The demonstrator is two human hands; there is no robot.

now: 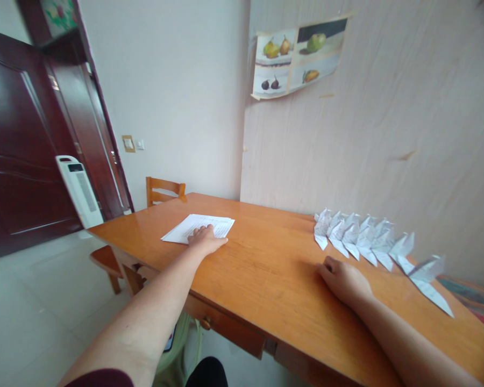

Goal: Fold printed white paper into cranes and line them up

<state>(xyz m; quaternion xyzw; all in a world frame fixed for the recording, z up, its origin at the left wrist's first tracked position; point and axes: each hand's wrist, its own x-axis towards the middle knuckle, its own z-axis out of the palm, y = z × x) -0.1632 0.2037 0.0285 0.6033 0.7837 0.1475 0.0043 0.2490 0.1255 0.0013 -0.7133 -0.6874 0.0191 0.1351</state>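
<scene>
My left hand (205,239) reaches across the wooden table (266,269) and lies on the near edge of a stack of white printed paper sheets (199,227), fingers flat on the top sheet. My right hand (341,278) rests on the tabletop with its fingers curled under, holding nothing that I can see. Just beyond it a row of several folded paper cranes (363,236) runs along the table near the wall, the nearest one (427,279) at the right.
A wooden chair (164,191) stands at the table's far end and a stool (107,262) at its left corner. A white tower heater (80,191) stands by the dark red door (20,161). A fruit poster (298,56) hangs on the wall.
</scene>
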